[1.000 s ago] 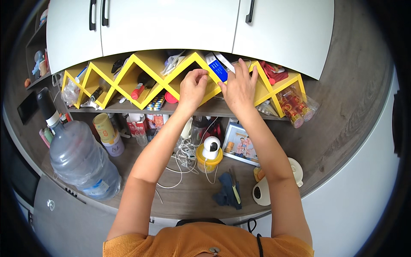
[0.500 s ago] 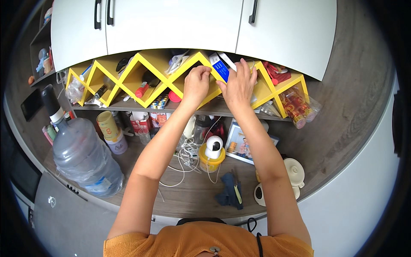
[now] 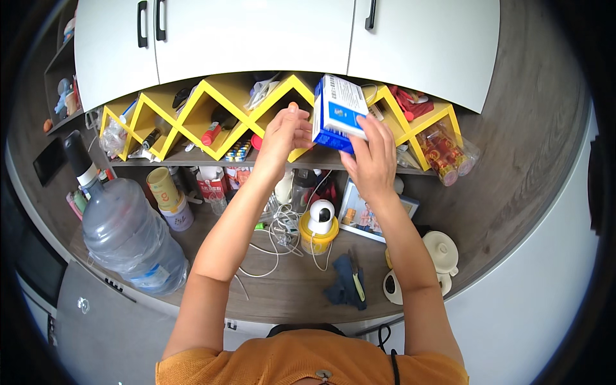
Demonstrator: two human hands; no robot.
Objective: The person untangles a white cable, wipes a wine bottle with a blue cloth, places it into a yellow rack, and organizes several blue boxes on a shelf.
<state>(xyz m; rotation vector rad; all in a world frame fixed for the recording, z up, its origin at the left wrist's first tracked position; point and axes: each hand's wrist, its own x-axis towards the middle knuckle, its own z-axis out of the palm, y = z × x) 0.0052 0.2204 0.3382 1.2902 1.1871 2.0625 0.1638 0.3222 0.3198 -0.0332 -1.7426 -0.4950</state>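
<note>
My right hand (image 3: pixel 372 157) grips a blue-and-white cardboard box (image 3: pixel 343 106) by its near right side. The box is tilted in front of the yellow zigzag shelf (image 3: pixel 221 102), hiding part of its middle. Just left of the box is my left hand (image 3: pixel 287 135), its fingers apart and loosely bent. Its fingertips are close to the box's left side; whether they touch it I cannot tell. Within the shelf lie a red-capped tube (image 3: pixel 212 133), a dark small bottle (image 3: pixel 151 137) and a red cloth-like bundle (image 3: pixel 414 106).
White cabinet doors (image 3: pixel 256 38) hang above the shelf. Below stand a large water jug (image 3: pixel 131 224), stacked cans (image 3: pixel 165 192), a white camera (image 3: pixel 321 215) on a yellow tub, white cables (image 3: pixel 282 224), a photo frame (image 3: pixel 362 208), a knife (image 3: pixel 357 282) on a blue cloth and a cream appliance (image 3: pixel 441 253).
The box has come up out of the shelf and toward me in my right hand, showing its white printed face. My left hand has opened from a pinch and moved slightly left.
</note>
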